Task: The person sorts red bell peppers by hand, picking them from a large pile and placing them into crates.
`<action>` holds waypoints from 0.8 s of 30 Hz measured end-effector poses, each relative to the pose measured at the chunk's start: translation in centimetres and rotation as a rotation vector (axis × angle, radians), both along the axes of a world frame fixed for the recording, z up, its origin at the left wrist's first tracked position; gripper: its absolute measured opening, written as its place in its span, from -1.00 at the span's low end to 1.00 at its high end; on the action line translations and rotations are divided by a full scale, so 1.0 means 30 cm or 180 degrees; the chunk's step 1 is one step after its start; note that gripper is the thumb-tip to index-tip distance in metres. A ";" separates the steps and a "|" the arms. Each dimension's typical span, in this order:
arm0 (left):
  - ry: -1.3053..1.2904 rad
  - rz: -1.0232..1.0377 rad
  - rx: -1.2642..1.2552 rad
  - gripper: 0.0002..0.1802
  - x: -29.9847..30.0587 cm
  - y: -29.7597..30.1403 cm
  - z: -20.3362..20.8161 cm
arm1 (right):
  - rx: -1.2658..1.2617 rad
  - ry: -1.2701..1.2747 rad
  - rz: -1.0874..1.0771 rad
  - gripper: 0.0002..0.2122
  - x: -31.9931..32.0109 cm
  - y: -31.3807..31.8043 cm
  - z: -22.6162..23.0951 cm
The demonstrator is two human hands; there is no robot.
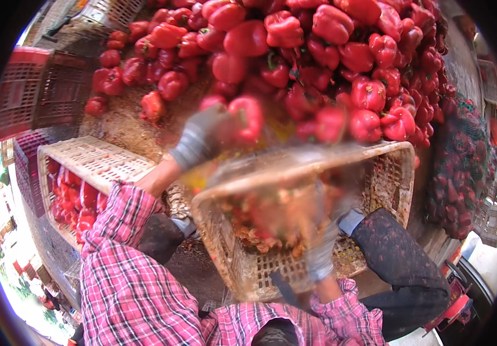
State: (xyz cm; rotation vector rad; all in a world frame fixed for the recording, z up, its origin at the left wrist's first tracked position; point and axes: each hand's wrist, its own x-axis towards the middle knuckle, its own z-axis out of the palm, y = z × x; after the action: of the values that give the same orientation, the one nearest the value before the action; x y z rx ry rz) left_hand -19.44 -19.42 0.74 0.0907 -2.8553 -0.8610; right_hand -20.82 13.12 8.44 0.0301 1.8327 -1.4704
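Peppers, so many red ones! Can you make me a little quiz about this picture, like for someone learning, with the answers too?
1. Pick one. Which is nearer the heap of red peppers?
a) the right hand
b) the left hand

2. True or false? In the picture, the netted sack is to the left of the heap.

3. Tell me: what pattern is on the pink shirt?

Key:
1: b, the left hand.
2: False, it is to the right.
3: Checks.

pink plaid shirt (136,288), grey gloves (195,139), dark trousers (401,268)
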 end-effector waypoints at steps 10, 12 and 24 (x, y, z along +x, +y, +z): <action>-0.0732 -0.0506 -0.0315 -0.71 0.354 0.235 0.722 | -0.0009 0.2542 0.1738 -0.78 0.056 -0.287 0.292; -0.1211 -0.0319 -0.0788 -0.70 0.509 0.267 0.715 | 0.0358 0.1754 0.2646 -0.76 0.142 -0.305 0.279; 0.0497 0.4103 0.4489 -0.54 0.819 0.557 0.131 | 0.0393 0.0783 0.2910 -0.79 0.363 -0.160 0.028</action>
State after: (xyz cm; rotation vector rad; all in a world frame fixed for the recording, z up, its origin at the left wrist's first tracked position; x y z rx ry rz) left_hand 5.12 -2.69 4.66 1.5546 -0.9621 -1.9023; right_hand -9.92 8.31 9.27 -0.8461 1.7435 -0.7266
